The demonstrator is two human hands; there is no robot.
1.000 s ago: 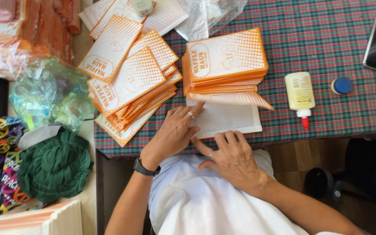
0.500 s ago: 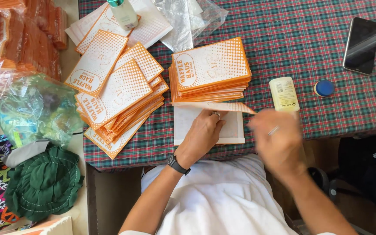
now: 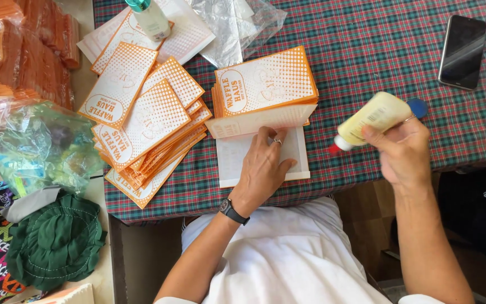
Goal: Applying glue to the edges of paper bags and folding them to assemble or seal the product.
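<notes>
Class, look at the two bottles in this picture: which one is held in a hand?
The cream-yellow bottle with the red tip, gripped by the right hand. The other, a teal-capped bottle, stands untouched on the paper bags at the table's far edge.

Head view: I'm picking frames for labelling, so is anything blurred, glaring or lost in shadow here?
Head view: lit evenly by soft daylight, with no harsh shadows; the right hand and its glue bottle are slightly motion-blurred; the left hand on the white paper bag is sharp; the clear plastic wrap glares mildly; the phone screen is dark.
</notes>
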